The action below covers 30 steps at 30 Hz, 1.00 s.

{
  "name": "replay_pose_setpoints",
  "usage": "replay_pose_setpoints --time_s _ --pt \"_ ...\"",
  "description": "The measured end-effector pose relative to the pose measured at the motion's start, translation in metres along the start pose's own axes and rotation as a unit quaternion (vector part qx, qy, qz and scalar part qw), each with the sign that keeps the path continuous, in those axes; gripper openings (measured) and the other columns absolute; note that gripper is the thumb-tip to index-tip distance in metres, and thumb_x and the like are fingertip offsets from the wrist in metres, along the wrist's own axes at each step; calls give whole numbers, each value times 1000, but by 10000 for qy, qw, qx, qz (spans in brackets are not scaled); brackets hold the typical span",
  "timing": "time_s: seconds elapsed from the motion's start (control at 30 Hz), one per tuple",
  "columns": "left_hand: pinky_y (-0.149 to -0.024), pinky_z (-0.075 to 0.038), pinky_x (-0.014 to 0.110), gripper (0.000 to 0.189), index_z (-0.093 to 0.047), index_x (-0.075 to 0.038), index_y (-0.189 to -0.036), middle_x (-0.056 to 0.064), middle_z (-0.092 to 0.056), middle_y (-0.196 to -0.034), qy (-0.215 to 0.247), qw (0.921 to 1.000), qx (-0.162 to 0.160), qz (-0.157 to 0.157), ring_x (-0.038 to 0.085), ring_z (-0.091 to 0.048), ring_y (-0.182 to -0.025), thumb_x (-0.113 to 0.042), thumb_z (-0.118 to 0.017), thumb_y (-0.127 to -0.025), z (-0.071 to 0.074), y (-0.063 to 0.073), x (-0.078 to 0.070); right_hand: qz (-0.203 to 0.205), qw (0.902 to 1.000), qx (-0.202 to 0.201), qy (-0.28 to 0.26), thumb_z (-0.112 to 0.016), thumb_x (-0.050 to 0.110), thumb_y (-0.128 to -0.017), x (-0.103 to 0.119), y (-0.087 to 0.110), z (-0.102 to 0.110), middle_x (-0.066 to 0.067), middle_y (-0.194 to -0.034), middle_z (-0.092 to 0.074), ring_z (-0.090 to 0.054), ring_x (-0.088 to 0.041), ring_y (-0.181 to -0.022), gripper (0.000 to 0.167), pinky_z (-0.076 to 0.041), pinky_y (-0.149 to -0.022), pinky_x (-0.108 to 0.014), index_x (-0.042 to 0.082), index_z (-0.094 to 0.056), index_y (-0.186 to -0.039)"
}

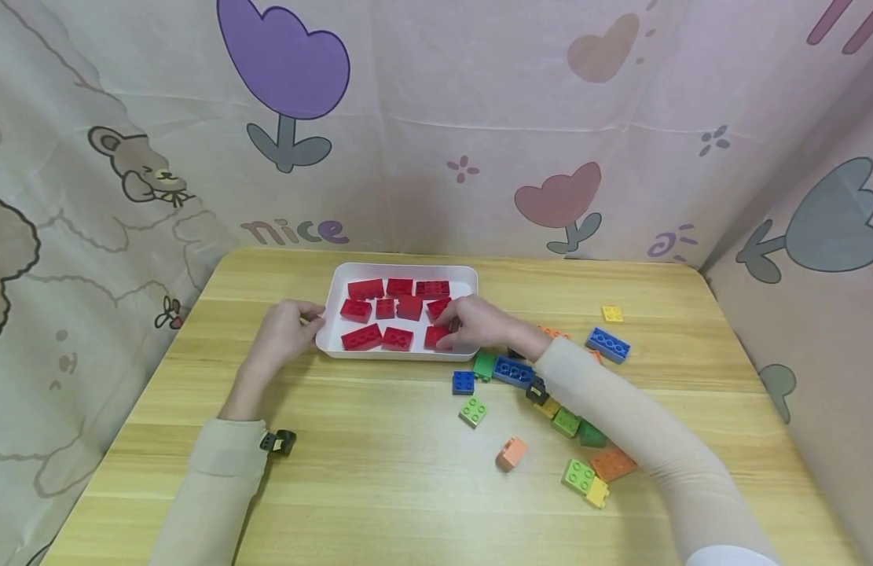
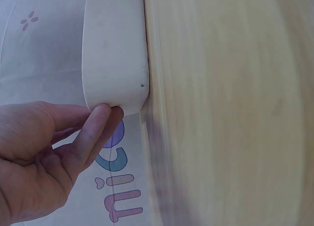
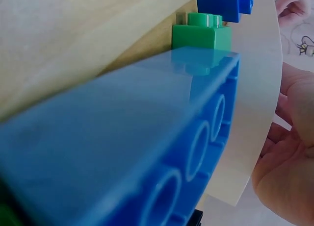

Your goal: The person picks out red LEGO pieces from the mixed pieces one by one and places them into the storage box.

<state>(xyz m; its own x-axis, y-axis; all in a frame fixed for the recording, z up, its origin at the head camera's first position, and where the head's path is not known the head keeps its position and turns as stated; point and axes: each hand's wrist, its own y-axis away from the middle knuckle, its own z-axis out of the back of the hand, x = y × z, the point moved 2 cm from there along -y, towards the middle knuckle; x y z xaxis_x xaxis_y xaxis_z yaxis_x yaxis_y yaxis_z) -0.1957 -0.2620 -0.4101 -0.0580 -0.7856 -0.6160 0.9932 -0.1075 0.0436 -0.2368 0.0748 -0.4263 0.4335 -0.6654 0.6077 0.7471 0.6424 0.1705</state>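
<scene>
A white tray [image 1: 394,355] holds several red bricks [image 1: 361,338] set out in rows. My left hand [image 1: 284,334] is at the tray's left end, its thumb and fingertips pinching the edge; the left wrist view shows the fingers [image 2: 100,120] against the end wall. My right hand [image 1: 482,322] reaches over the tray's right end, thumb and forefinger around a red brick [image 1: 434,338] in the front right corner. In the right wrist view, the tray wall [image 3: 250,108] hides that hand's fingertips.
Loose bricks lie right of the tray and in front of it: a long blue one [image 1: 514,372], a green one [image 1: 484,365], a small blue one [image 1: 463,383], a lime one [image 1: 473,411] and a peach one [image 1: 511,453]. More lie under and beside the right forearm. A printed curtain [image 1: 422,204] hangs behind.
</scene>
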Motion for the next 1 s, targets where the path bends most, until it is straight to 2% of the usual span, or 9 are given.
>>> replay_pose_setpoints --time_s 0.23,0.43,0.63,0.83,0.9,1.0 --pt "-61 -60 24 31 -69 11 -128 30 -75 -115 -45 10000 -12 10 20 -73 -75 -6 -63 -103 0 -1 0 40 9998 -64 179 -87 31 -89 0 -1 -1 -3 -113 -77 -64 -17 -92 43 -56 -79 -24 12 -78 -127" --pt "-64 -64 28 31 -68 11 -129 32 -74 -116 -20 10000 7 11 29 -76 -86 -6 -63 -104 -1 -1 1 49 9994 -87 324 -87 33 -89 1 0 -1 -3 -112 -77 -64 -16 -91 43 -56 -79 -24 12 -78 -125" --pt "-66 -65 29 32 -68 10 -130 32 -74 -118 60 10000 18 36 34 -76 -92 -7 -63 -103 0 -1 -1 43 9993 -147 331 -85 36 -90 2 2 1 -3 -114 -76 -64 -15 -92 41 -57 -78 -23 13 -79 -124" --pt "-68 -59 26 41 -65 10 -135 31 -75 -115 -73 9999 -89 -25 39 -76 -97 -15 -68 -102 2 -1 -2 226 9986 -352 310 -78 34 -96 7 11 13 -4 -118 -76 -66 -16 -98 37 -58 -80 -25 14 -78 -126" --pt "-69 -59 28 45 -62 9 -138 31 -75 -117 -109 9999 -121 -24 40 -76 -99 -17 -68 -102 2 -1 -3 336 9981 -366 351 -76 35 -97 8 15 18 -4 -120 -77 -67 -17 -101 38 -58 -83 -26 14 -77 -129" --pt "-76 -63 40 51 -58 8 -144 30 -74 -120 -178 9996 -207 5 42 -76 -101 -20 -68 -102 3 1 -5 415 9976 -400 380 -75 38 -97 9 25 25 -5 -126 -76 -68 -20 -106 43 -59 -87 -31 13 -74 -133"
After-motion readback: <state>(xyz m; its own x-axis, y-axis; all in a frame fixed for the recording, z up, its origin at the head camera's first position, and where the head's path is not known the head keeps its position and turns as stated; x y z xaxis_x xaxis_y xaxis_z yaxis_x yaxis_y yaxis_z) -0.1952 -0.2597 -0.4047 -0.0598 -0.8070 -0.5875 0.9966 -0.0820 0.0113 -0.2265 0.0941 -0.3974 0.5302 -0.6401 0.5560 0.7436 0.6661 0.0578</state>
